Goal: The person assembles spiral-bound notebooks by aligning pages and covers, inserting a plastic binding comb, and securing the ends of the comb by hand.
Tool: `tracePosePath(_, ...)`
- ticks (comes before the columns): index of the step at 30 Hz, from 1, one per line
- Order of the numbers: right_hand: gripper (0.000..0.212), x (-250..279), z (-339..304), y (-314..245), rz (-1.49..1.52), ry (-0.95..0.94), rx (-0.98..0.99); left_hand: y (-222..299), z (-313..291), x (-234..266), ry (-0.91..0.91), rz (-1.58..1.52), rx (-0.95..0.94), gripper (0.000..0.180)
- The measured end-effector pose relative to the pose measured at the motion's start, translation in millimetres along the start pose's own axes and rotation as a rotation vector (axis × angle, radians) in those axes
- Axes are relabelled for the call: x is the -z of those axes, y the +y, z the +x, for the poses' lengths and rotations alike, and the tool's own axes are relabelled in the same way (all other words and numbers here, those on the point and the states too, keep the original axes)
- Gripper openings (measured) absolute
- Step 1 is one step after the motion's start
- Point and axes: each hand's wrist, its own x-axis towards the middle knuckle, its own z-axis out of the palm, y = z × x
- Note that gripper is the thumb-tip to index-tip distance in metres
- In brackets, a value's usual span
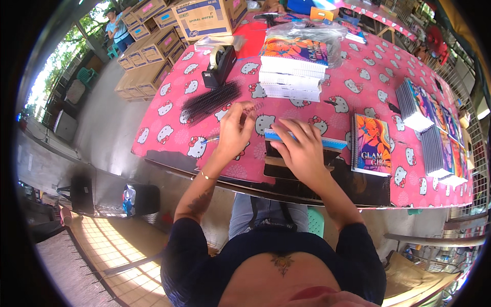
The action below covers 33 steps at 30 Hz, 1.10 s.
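My left hand (238, 128) is closed in a pinch at the table's near side, with a short dark binding wire (254, 108) at its fingertips, partly blurred. My right hand (303, 148) lies flat, fingers stretched, across a black holder with a blue strip (333, 144) along its far edge; the hand hides the middle of it. Left of the hands lies a heap of black binding wires (212, 102). Farther back rises a stack of notebooks (290, 84), white page edges toward me and a colourful cover on top. One spiral-bound notebook (371, 143) lies right of the holder.
A black tape dispenser (219, 67) stands behind the wires. Several stacks of bound notebooks (440, 153) are at the right edge of the pink patterned table (166, 134). Crumpled clear plastic (333, 38) lies by the tall stack. Cardboard boxes (207, 19) are piled beyond; a person (118, 30) stands far left.
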Motion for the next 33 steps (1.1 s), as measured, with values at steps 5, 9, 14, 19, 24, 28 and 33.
tracePosePath(5, 0.014, -30.1, 6.1, 9.6, 0.023, -0.031, -0.041, 19.9, -45.1, 11.5, -0.042, -0.196, 0.162, 0.015)
tracePosePath(9, 0.013, -29.4, 7.5, 8.1, 0.04, -0.04, -0.062, 13.8, -48.6, 6.5, -0.026, -0.192, 0.145, 0.016)
tracePosePath(14, 0.012, -18.3, 9.4, 9.8, 0.044, -0.129, -0.065, 17.2, -39.5, -2.8, -0.04, -0.078, 0.045, 0.016)
tracePosePath(19, 0.017, -2.2, 11.5, 10.1, -0.046, 0.044, 0.015, 10.0, -18.4, 15.7, -0.317, 0.066, -0.132, 0.02)
tracePosePath(24, 0.012, -1.8, -2.1, 22.1, 0.007, -0.189, -0.137, 8.9, -8.6, 7.1, -0.464, 0.098, -0.083, 0.039)
tracePosePath(28, 0.013, -5.3, -1.0, 30.2, -0.006, -0.187, -0.129, 30.5, -23.7, -23.3, -0.269, 0.587, -0.273, 0.072)
tracePosePath(33, 0.015, -10.0, -0.8, 23.1, -0.002, -0.162, -0.087, -7.9, -93.3, -58.2, -0.073, 0.608, -0.292, 0.088)
